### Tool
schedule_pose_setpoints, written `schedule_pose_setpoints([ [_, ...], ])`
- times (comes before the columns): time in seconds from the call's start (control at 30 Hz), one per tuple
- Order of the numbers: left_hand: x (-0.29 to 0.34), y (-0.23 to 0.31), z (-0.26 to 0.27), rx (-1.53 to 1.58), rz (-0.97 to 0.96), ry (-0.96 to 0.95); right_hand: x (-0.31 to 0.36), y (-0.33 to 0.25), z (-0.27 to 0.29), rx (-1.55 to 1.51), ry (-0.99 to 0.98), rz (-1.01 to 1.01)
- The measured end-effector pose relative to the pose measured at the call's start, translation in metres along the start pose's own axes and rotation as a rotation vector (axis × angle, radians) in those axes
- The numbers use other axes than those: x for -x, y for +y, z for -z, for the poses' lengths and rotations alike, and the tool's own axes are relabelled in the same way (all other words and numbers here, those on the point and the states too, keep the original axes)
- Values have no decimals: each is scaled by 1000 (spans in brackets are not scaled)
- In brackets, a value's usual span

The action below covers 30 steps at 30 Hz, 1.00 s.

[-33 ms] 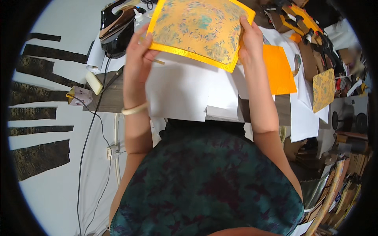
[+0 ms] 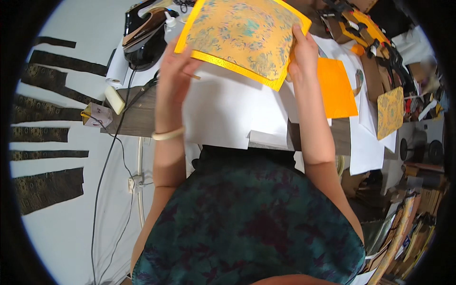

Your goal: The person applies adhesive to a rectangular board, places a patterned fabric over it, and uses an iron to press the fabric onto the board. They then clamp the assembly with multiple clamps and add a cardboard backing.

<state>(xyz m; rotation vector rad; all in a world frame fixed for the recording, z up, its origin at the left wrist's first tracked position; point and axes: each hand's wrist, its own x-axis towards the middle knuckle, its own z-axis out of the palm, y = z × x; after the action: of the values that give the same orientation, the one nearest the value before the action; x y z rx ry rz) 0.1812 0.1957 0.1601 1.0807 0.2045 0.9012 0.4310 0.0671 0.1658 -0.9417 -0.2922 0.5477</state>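
Observation:
A flat rectangular panel (image 2: 242, 40), faced with yellow floral-patterned fabric and edged in bright yellow, is held up tilted above the table. My right hand (image 2: 304, 50) grips its right edge, with the thumb on the patterned face and the fingers partly behind. At the panel's lower left corner is my left hand (image 2: 178, 69), slightly blurred, its fingers closed on the yellow border. A cream bangle (image 2: 168, 134) circles my left wrist. Beneath the panel, large white paper (image 2: 218, 114) lies on the dark tabletop (image 2: 137, 116).
An iron (image 2: 145, 45) and a white-nozzled bottle (image 2: 171, 23) stand at the back left, near scissors (image 2: 140, 92) and a pale block (image 2: 115, 99). An orange sheet (image 2: 338, 88) and a smaller patterned piece (image 2: 390, 113) lie right. Dark fabric strips (image 2: 45, 178) hang at far left.
My left hand has shifted slightly right and down along the panel's corner. The panel sits marginally farther right and lower in view. My right hand keeps its grip.

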Motion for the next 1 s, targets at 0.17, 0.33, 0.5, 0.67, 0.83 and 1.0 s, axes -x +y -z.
schedule_pose_setpoints([
  [0.17,2,-25,-40,107,-94,177,22,20,-3,-131,31,1],
  [0.33,-2,-18,-34,80,-151,188,40,20,-4,-147,-4,12],
  [0.5,-2,-13,-37,121,-146,137,45,18,-7,-171,1,42],
  [0.67,-4,-1,-9,-72,-182,164,32,9,3,-129,-133,110],
  [0.83,-16,56,-4,-490,-71,48,29,-8,7,47,-404,104],
  [1.0,-28,43,-14,-315,-59,20,35,-14,-3,37,-415,47],
])
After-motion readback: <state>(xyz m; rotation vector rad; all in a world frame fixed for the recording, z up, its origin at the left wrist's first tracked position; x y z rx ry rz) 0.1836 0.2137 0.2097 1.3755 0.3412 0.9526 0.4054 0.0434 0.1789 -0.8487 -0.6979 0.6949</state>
